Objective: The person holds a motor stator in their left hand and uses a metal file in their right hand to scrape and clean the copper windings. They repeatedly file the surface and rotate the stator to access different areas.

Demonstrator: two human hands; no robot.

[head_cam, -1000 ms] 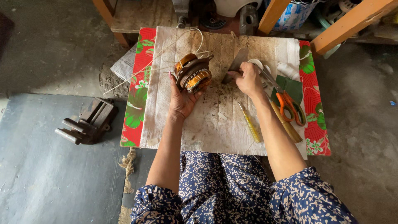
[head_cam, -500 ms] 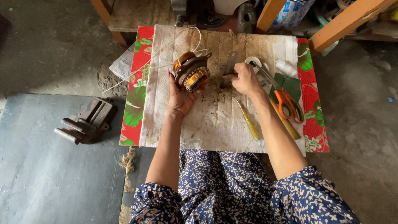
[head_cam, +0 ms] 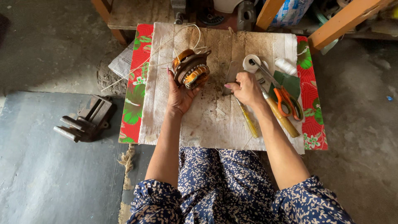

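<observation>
My left hand (head_cam: 179, 96) holds up a round motor stator (head_cam: 191, 69) with copper windings and pale loose wires trailing from it, over a dirty white cloth (head_cam: 207, 124). My right hand (head_cam: 247, 89) rests on the cloth to the right. Its fingers are curled, and the fingertips pinch the near end of a thin grey metal strip (head_cam: 230, 74). A yellow-handled screwdriver (head_cam: 248, 121) lies just under that hand.
Right of my hand lie a white tape roll (head_cam: 250, 63), orange-handled scissors (head_cam: 287, 101), a wooden-handled tool (head_cam: 283, 119), a green sheet (head_cam: 289, 81) and a white spool (head_cam: 286, 65). A red floral cloth (head_cam: 133, 95) underlies the board. A metal vise (head_cam: 85, 120) sits on the floor at left.
My right hand has drawn back slightly from the tape roll and closed on the grey strip. My left hand keeps the stator in the same place.
</observation>
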